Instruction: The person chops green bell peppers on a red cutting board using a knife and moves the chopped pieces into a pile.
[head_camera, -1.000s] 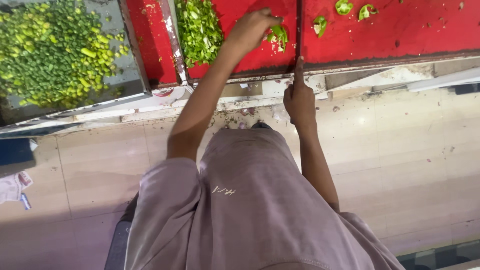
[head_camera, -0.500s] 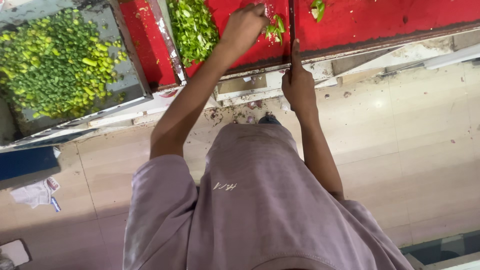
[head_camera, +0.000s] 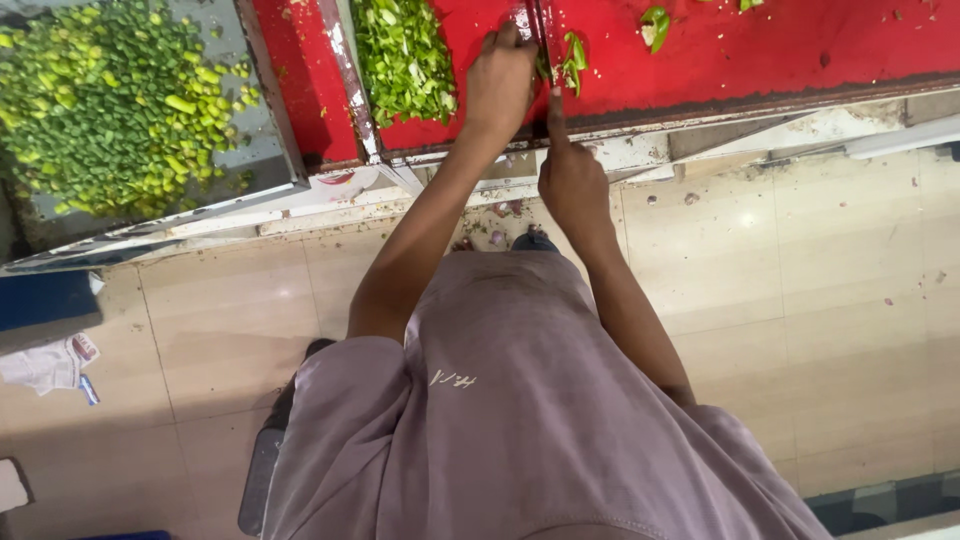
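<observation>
My left hand (head_camera: 505, 75) rests on the red cutting board (head_camera: 800, 50), fingers curled down on a green pepper piece (head_camera: 572, 55). Just nearer me, my right hand (head_camera: 570, 180) grips a knife handle, index finger stretched along the spine. The knife blade (head_camera: 541, 22) runs away from me, right beside the left fingertips and the pepper. A pile of chopped green pepper (head_camera: 400, 60) lies on the board to the left of my left hand.
A metal tray (head_camera: 270, 150) heaped with chopped green pieces sits at the far left. More pepper bits (head_camera: 655, 25) lie on the board to the right. Below is a tiled floor (head_camera: 800, 300) with scraps; crumpled paper (head_camera: 45, 362) lies at the left.
The view has drifted slightly, so the tray and board sit a little differently. Both hands stay at the board; the right hand has edged a little closer to the left hand.
</observation>
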